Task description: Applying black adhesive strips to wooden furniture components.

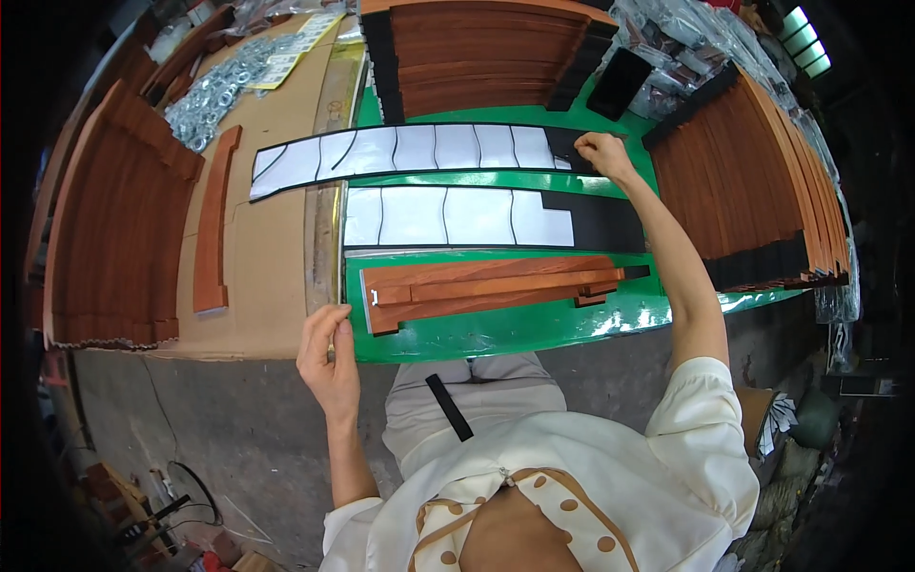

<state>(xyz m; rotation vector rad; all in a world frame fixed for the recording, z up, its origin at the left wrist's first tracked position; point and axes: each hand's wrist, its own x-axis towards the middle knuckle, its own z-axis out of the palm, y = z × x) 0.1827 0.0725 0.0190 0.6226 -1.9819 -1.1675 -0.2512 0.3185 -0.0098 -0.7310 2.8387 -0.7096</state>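
My right hand (602, 154) is closed in a pinch at the black right end of the far strip sheet (415, 151); what its fingertips grip is hidden. This long sheet has white panels divided by thin black lines. Nearer me lies a second, similar sheet (448, 215) with a black right part. Reddish-brown wooden pieces (486, 289) lie in front of it, a black tip showing at their right end. By the table's front edge my left hand (329, 360) has its fingers bent together, their contents unclear. A short black strip (448, 407) shows before my trousers, held by neither hand.
Stacked brown wooden parts stand at the left (119, 224), the back (486, 57) and the right (734, 181). One loose wooden piece (217, 224) rests on cardboard (272, 238) beside metal rings (214, 100). A dark phone-like slab (620, 84) leans near plastic-wrapped packets (677, 48).
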